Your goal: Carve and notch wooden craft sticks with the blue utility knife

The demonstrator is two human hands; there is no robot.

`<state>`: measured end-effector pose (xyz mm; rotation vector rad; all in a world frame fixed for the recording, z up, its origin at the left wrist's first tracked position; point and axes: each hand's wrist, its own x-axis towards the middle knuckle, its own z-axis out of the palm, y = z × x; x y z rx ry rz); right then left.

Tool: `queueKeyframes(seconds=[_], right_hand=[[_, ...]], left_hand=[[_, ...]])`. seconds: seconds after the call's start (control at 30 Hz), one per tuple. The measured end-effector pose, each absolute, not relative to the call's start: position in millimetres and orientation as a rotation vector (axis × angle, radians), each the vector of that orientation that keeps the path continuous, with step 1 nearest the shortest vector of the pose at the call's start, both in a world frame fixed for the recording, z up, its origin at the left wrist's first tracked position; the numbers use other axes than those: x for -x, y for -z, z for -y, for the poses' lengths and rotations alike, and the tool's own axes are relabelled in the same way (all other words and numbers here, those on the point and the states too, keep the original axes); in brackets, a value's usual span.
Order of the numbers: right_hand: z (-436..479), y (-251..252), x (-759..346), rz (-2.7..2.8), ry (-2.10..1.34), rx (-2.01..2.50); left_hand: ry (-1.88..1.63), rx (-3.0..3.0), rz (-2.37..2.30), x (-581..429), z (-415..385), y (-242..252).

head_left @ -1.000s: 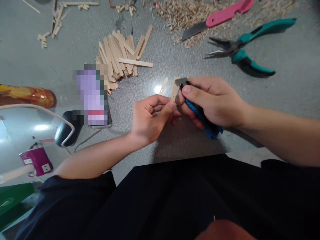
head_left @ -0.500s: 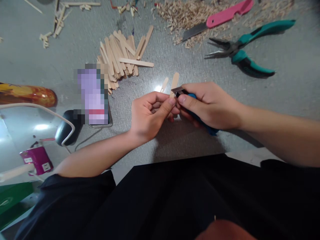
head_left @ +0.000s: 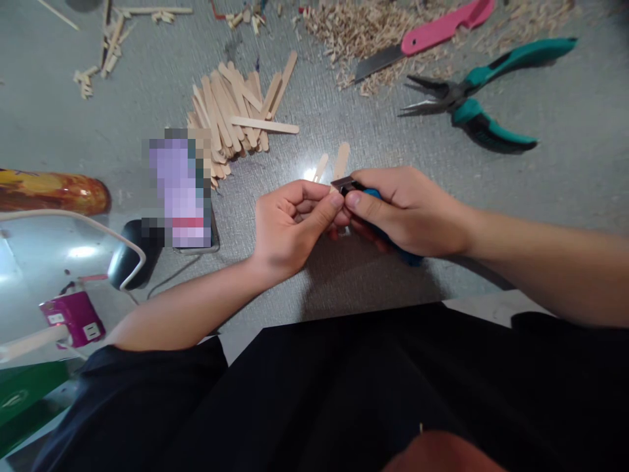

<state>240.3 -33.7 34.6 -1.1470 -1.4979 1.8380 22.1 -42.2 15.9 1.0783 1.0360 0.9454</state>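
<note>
My left hand pinches the lower end of a wooden craft stick between thumb and fingers. The stick's rounded top pokes up past both hands. My right hand is wrapped round a blue utility knife, thumb pressed near its short grey blade, which lies against the stick. A second, smaller stick piece lies on the grey floor just behind the hands.
A pile of craft sticks lies behind my left hand. Teal pliers, a pink-handled knife and wood shavings lie at the back right. A blurred phone, cable, purple plug and brown cylinder sit left.
The knife blade has slid down the stick towards my left fingers, so more of the stick's top shows. Both hands have closed together slightly.
</note>
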Motion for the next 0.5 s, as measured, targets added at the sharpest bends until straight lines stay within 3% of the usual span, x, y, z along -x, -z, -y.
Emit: queueKeyframes(seconds=[0.23, 0.5], right_hand=[[37, -32, -240, 1.365, -1.817, 1.184], [32, -41, -236, 1.066, -1.645, 1.265]], left_hand=[[-0.961, -1.117, -1.064, -21, 41, -12], [-1.03, -1.612, -1.067, -5, 52, 10]])
